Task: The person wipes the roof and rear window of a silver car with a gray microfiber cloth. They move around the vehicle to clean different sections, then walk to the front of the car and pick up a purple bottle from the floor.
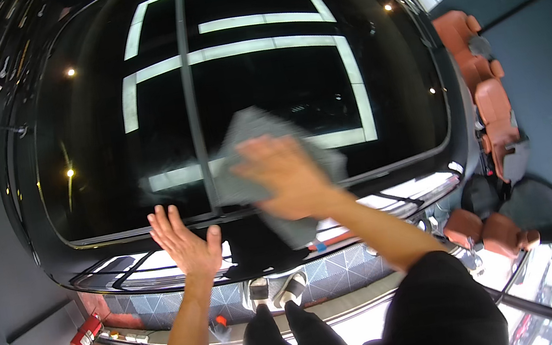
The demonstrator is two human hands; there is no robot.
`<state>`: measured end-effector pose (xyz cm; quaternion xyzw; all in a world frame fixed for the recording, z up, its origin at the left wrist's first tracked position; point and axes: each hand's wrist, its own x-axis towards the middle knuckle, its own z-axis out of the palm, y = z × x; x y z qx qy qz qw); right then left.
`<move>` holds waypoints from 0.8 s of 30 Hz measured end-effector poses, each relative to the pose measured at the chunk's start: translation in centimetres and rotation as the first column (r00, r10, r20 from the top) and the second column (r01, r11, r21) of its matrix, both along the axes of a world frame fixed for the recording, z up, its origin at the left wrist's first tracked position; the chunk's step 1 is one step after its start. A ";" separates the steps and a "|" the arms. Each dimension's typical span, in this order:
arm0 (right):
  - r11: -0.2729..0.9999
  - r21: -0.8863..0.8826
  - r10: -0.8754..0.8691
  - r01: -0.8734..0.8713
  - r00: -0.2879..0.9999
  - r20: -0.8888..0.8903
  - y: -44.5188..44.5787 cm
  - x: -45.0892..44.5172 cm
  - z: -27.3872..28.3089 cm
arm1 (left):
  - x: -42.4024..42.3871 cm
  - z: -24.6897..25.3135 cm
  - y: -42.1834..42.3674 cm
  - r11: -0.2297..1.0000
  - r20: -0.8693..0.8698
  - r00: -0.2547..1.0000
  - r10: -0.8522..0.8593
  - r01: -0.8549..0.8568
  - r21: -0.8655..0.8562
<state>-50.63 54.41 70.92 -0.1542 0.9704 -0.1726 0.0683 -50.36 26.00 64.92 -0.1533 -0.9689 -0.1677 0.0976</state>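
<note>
The dark, glossy glass roof (269, 88) of a black car fills the view before me, with ceiling lights mirrored in it. A grey crossbar (191, 94) divides the glass into two panels. My right hand (281, 174), blurred, lies flat over a grey cloth (252, 122) on the glass, just right of the bar. One end of the cloth reaches over the near roof edge; the part under my palm is hidden. My left hand (185, 245) is at the near edge, left of the bar, fingers apart and holding nothing. Whether its palm touches the car is unclear.
Brown padded seats (494, 108) stand along the right side. A red fire extinguisher (86, 333) is at lower left. My sandalled feet (275, 290) are on patterned flooring (168, 309) beside the car. Hand tools (5, 63) appear at upper left.
</note>
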 end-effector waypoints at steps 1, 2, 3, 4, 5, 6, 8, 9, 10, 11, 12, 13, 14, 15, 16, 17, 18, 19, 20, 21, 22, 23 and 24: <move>0.961 0.243 -0.129 0.129 0.992 -0.017 3.6 -0.7 0.2 | 0.0 0.3 0.0 1.000 0.029 1.000 0.009 -0.008 -0.015; 0.888 0.306 -0.277 0.344 0.930 -0.242 8.8 -1.9 -1.8 | 0.0 0.4 0.5 1.000 0.058 0.998 0.001 -0.001 -0.016; 0.838 0.059 -0.513 0.542 0.821 -0.249 13.9 -4.9 -2.1 | -0.2 0.6 1.3 1.000 0.082 0.997 -0.009 0.010 -0.010; 0.757 0.080 -0.622 0.648 0.753 -0.215 16.3 -9.2 -0.7 | -0.5 0.8 2.4 0.999 0.110 0.993 -0.043 0.044 -0.004; 0.668 0.095 -0.716 0.738 0.673 -0.186 17.8 -13.2 0.8 | -0.6 0.6 2.8 0.998 0.092 0.994 -0.066 0.066 0.008; 0.685 0.105 -0.689 0.721 0.688 -0.227 16.9 -16.7 0.8 | -0.7 0.3 3.0 0.996 0.084 0.993 -0.077 0.074 0.042; 0.811 0.085 -0.536 0.579 0.793 -0.290 8.4 -20.2 -0.9 | -0.9 -0.3 2.0 0.997 0.072 0.995 -0.063 0.059 0.056; 0.894 0.079 -0.395 0.440 0.860 -0.323 2.6 -17.8 -2.0 | -0.8 -0.5 1.4 0.998 0.074 0.996 -0.043 0.039 0.057; 0.959 0.029 -0.258 0.281 0.912 -0.320 -2.4 -13.3 -2.0 | -0.3 -0.6 1.0 0.998 0.084 0.996 -0.025 0.019 0.067; 0.994 0.007 -0.104 0.108 0.974 -0.203 -5.6 -8.0 -0.7 | 0.2 -0.5 0.7 0.997 0.109 0.994 -0.016 0.008 0.076; 0.994 0.040 0.107 -0.105 0.992 -0.065 -7.4 -3.3 -0.4 | 0.3 -0.2 0.4 0.996 0.111 0.994 -0.009 -0.001 0.084; 0.972 -0.139 0.195 -0.191 0.981 0.017 -7.4 -0.1 -1.1 | 0.3 0.1 0.4 0.996 0.110 0.994 -0.016 0.006 0.092; 0.969 -0.139 0.203 -0.205 0.979 -0.031 -6.5 0.1 -1.8 | 0.2 0.0 0.4 0.995 0.106 0.994 -0.016 0.005 0.100; 0.977 -0.110 0.170 -0.183 0.978 -0.118 -5.5 -2.2 -1.8 | 0.1 -0.1 0.6 0.994 0.114 0.993 -0.012 0.000 0.105; 0.986 -0.080 0.130 -0.149 0.970 -0.206 -3.9 -6.6 -1.4 | -0.2 -0.1 0.7 0.997 0.135 0.991 -0.014 0.003 0.083; 0.992 -0.049 0.094 -0.113 0.953 -0.289 -1.6 -11.3 -1.1 | -0.2 0.1 1.2 0.998 0.159 0.987 -0.016 0.006 0.062; 0.997 -0.020 -0.071 0.068 0.957 -0.280 1.0 -17.3 -1.6 | -0.4 0.6 1.8 0.999 0.174 0.984 -0.026 0.021 0.033; 0.969 0.012 -0.234 0.247 0.930 -0.282 3.7 -23.1 -1.4 | -0.6 0.4 2.4 0.999 0.159 0.986 -0.047 0.045 0.021; 0.934 0.022 -0.344 0.356 0.915 -0.211 5.1 -27.0 0.3 | -0.9 0.2 2.4 0.998 0.120 0.991 -0.066 0.064 0.026; 0.891 0.034 -0.446 0.453 0.886 -0.129 6.1 -28.8 1.5 | -0.9 0.0 2.4 0.997 0.091 0.993 -0.077 0.076 0.024; 0.926 0.051 -0.358 0.374 0.913 -0.194 4.9 -27.4 0.3 | -1.0 -0.2 1.8 0.998 0.077 0.995 -0.067 0.067 0.004; 0.955 0.082 -0.258 0.285 0.934 -0.248 2.7 -24.2 -1.4 | -1.1 -0.1 1.4 0.998 0.081 0.995 -0.058 0.059 -0.009; 0.992 -0.024 -0.127 0.124 0.966 -0.224 2.5 -19.5 -1.3 | -1.1 0.0 1.2 0.999 0.099 0.994 -0.039 0.043 -0.032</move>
